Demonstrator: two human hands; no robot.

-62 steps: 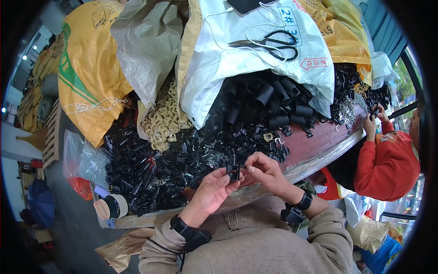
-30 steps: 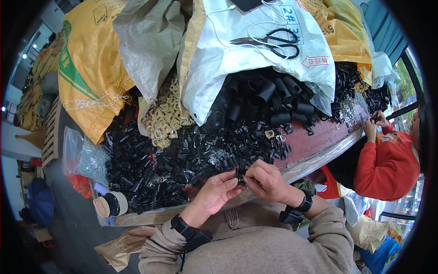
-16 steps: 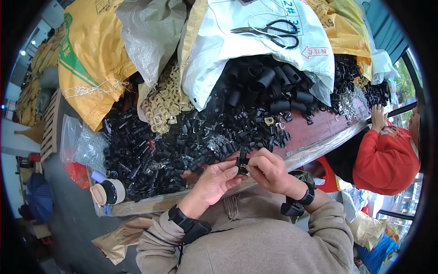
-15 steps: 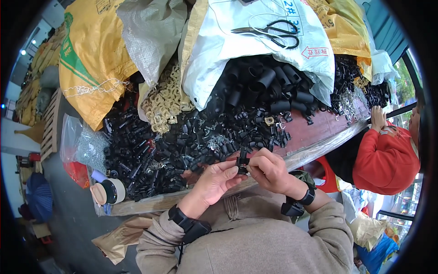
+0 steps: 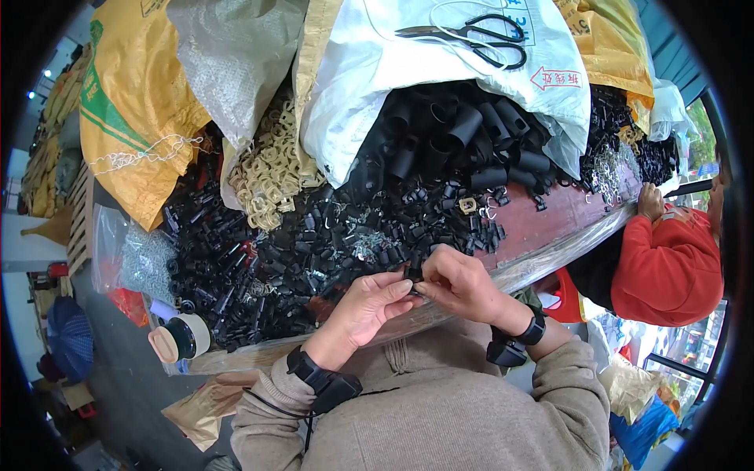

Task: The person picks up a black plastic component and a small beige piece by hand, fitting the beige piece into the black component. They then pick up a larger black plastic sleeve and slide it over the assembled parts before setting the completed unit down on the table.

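Above the near edge of the table, my two hands meet over a small black plastic part [image 5: 411, 275]. My left hand [image 5: 369, 306] pinches it between thumb and fingers, palm turned partly up. From the other side my right hand [image 5: 459, 284] grips the same part with thumb and bent fingers, which hide much of it. Just beyond my hands spreads a heap of small black plastic parts [image 5: 314, 243], with small silvery metal pieces [image 5: 365, 245] among them. Larger black tubes [image 5: 463, 125] spill from the mouth of a white woven sack [image 5: 353, 102].
Black-handled scissors [image 5: 479, 39] lie on the white sack. Cream-coloured rings [image 5: 267, 177] are piled left of it, near a yellow sack [image 5: 141, 102]. A lidded jar [image 5: 184, 337] stands at the table's left corner. At right sits another person in a red top [image 5: 667, 267].
My right hand has shifted slightly left and closed further over the black part, which now shows less. The view has moved a little, so the sacks and heap appear shifted.
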